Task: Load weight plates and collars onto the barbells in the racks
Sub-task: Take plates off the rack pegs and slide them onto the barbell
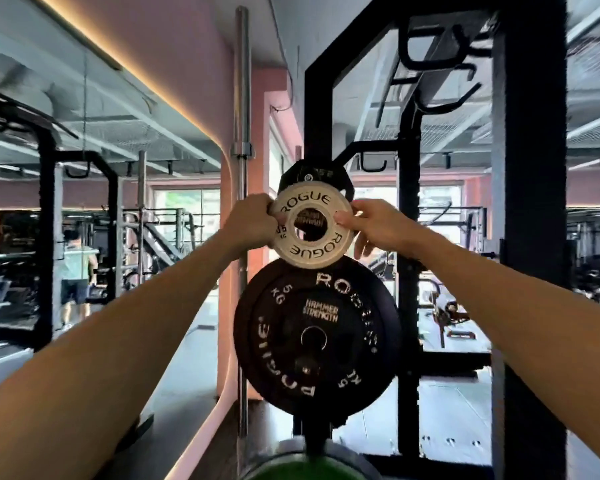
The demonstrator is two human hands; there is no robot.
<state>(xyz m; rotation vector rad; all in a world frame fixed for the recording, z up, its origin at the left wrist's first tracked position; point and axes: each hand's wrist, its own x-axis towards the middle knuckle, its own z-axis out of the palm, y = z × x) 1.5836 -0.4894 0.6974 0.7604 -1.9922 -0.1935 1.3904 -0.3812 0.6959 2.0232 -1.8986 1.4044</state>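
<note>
A small white Rogue plate [313,252] is at chest height in front of a storage peg on the black rack upright [317,126]. My left hand [253,221] grips its left rim. My right hand [374,225] holds the right rim, thumb on the plate's face by the centre hole. Through the hole a black Hammer Strength label shows. Just below hangs a black 5 kg Rogue plate [317,336] on its own peg. A smaller black plate [312,176] sits above the white one.
A steel barbell [242,174] stands upright left of the plates against a pink wall. A green plate [284,469] shows at the bottom edge. A thick black rack post [530,237] stands to the right. A person [77,268] stands far left among other racks.
</note>
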